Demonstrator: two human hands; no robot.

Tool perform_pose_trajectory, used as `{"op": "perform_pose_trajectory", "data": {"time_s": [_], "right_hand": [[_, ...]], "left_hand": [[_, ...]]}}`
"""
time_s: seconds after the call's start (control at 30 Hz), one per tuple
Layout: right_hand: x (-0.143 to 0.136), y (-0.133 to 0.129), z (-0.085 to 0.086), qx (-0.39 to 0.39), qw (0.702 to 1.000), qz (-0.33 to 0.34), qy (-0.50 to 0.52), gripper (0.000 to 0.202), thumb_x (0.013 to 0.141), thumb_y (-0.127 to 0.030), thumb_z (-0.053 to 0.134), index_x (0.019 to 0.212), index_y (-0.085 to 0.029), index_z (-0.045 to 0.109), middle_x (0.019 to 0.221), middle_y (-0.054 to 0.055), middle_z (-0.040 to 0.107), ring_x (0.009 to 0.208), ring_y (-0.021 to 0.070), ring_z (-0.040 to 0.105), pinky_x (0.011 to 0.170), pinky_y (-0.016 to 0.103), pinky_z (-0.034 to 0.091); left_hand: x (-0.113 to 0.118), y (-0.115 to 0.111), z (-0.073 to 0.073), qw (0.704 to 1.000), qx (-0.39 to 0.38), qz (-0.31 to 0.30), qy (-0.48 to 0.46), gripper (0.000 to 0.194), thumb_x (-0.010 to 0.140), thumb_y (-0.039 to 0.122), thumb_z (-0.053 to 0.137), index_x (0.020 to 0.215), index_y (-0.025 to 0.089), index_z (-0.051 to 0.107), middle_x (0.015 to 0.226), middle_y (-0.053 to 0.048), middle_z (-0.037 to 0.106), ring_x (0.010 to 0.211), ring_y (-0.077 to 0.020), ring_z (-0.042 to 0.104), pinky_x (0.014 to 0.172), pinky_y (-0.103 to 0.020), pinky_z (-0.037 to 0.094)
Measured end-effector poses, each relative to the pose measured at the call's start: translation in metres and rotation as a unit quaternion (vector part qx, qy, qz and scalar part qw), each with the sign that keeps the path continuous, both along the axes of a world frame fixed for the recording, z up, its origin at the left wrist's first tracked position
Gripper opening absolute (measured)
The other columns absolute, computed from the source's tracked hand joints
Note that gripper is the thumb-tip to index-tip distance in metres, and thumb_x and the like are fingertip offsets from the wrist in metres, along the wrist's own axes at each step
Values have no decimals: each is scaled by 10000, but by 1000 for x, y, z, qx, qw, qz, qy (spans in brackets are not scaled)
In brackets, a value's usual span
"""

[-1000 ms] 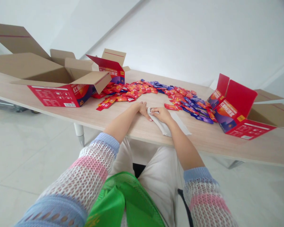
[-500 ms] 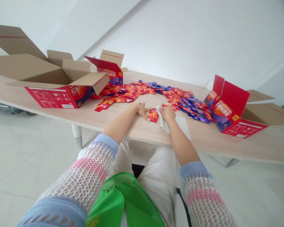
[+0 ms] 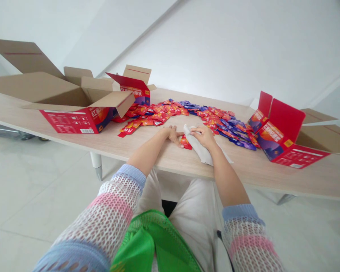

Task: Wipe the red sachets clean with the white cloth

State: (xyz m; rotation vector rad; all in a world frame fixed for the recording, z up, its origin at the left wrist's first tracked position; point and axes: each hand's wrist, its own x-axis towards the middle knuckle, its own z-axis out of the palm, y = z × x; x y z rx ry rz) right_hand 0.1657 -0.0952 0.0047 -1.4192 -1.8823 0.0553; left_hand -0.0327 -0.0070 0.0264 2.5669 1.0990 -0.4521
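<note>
Cloth, pale and folded, is on the worktop, pinched in the grip of the right hand. Just left of the cloth lies a red sachet; the left hand touches its edge, grip spread apart. Beyond the cloth arcs a sachet heap; well right of the cloth, an open box.

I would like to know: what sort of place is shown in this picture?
Most likely a plain indoor workroom, perhaps for sorting or packing small goods. This is suggested by the long table, the large open carton at the left, and the pile of red and purple sachets.
</note>
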Motion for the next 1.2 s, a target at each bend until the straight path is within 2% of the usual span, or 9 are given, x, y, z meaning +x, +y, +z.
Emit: {"op": "perform_pose_trajectory", "data": {"time_s": [0.13, 0.23, 0.47, 0.7, 0.87, 0.97, 1.1, 1.13, 1.2], "right_hand": [[-13, -2, -5, -132, 979, 156, 0, 215, 772, -358, 674, 925, -232, 760, 959, 26, 730, 884, 210, 658, 833, 311, 471], [-13, -3, -6, -177, 966, 187, 7, 215, 757, -358, 690, 919, -238, 763, 991, 12, 729, 914, 217, 661, 852, 308, 470], [-6, 2, -8, -163, 984, 65, 5, 231, 759, -358, 693, 951, -247, 758, 965, 23, 736, 900, 232, 665, 857, 337, 461], [-2, 10, -13, -152, 987, -51, 7, 227, 753, -392, 699, 919, -248, 761, 950, 26, 736, 882, 220, 659, 822, 315, 462], [-1, 12, -13, -146, 968, -200, -30, 317, 748, -508, 670, 929, -264, 761, 954, 64, 728, 930, 258, 641, 774, 334, 463], [3, 13, -13, -149, 954, -256, -40, 308, 752, -526, 654, 902, -280, 764, 959, 67, 723, 933, 253, 638, 759, 328, 459], [11, 12, -13, -141, 946, -291, -27, 266, 726, -495, 684, 850, -274, 766, 940, 66, 724, 900, 246, 640, 755, 328, 459], [12, 11, -13, -120, 952, -280, -17, 259, 725, -485, 688, 845, -269, 765, 943, 65, 724, 896, 244, 638, 760, 331, 459], [11, 8, -10, -52, 977, -207, 14, 247, 746, -458, 679, 860, -255, 761, 953, 55, 722, 892, 226, 634, 780, 325, 460]], "left_hand": [[1, -1, 0, 1000, 11, 0, -8, 1381, 364, 756, 745, 1481, 438, -3, 1561, -27, -113, 1390, -426, -103, 1062, -665, 57], [1, 0, -1, 1000, 6, 0, -16, 1372, 358, 752, 748, 1475, 454, 10, 1563, -7, -104, 1379, -437, -118, 1070, -652, 62], [3, 5, -5, 1000, 3, -11, -14, 1398, 370, 781, 725, 1504, 360, 24, 1548, -63, -162, 1363, -468, -131, 1074, -641, 72], [3, 3, -3, 1000, 4, -13, 2, 1338, 379, 792, 708, 1492, 404, 76, 1560, -25, -140, 1370, -463, -127, 1071, -641, 35], [2, 0, 0, 1000, -6, -6, 2, 1333, 389, 798, 700, 1489, 414, 53, 1559, -21, -159, 1368, -459, -143, 1073, -632, 38], [1, -1, 3, 1000, -11, -15, 2, 1342, 396, 804, 691, 1487, 416, 13, 1556, -37, -170, 1366, -465, -139, 1069, -632, 30], [1, 0, 4, 1000, -15, -21, 9, 1336, 403, 806, 684, 1486, 418, 5, 1551, -46, -185, 1359, -476, -141, 1060, -644, 29], [0, 0, 4, 1000, -15, -21, 9, 1335, 405, 804, 684, 1487, 417, 4, 1549, -49, -187, 1358, -474, -147, 1056, -649, 32], [-1, 1, 4, 1000, -17, -23, 9, 1333, 408, 799, 686, 1488, 415, 5, 1548, -52, -187, 1359, -466, -156, 1052, -655, 35]]}}
